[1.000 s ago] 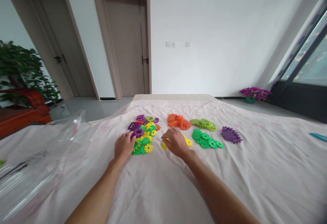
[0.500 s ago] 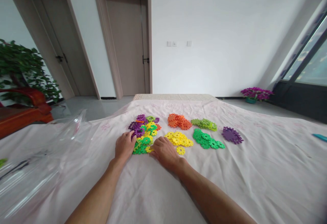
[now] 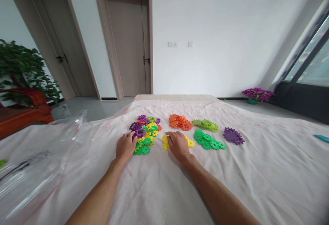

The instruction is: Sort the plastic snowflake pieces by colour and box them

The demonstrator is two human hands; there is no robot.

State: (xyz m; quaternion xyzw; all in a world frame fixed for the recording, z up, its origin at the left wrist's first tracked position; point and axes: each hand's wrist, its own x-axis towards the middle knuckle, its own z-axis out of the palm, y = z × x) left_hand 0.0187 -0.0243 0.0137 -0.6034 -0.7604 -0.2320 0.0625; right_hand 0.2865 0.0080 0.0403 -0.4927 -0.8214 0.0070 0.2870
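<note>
My left hand (image 3: 125, 146) rests against the near left edge of a mixed pile of snowflake-shaped plastic discs (image 3: 145, 141), in purple, green, yellow and orange. Its fingers lie loosely on the pieces, gripping none. Over a group of yellow discs (image 3: 190, 141) is my right hand (image 3: 178, 144), fingers bent down and pinched on a yellow disc (image 3: 166, 146) at the group's left side. The hand covers most of the yellow group, and its fingertips are partly hidden. Green discs (image 3: 207, 140) lie just right of it, with orange pieces (image 3: 180, 121) behind.
Light green pieces (image 3: 205, 124) and purple pieces (image 3: 233, 135) lie further right on the pale, wrinkled tablecloth (image 3: 154, 190). Clear plastic bags (image 3: 51, 160) spread over the left side. A blue object (image 3: 321, 138) sits at the far right edge.
My right hand has moved right, from the mixed pile's near edge to the yellow group, carrying a yellow disc. My left hand has stayed in place.
</note>
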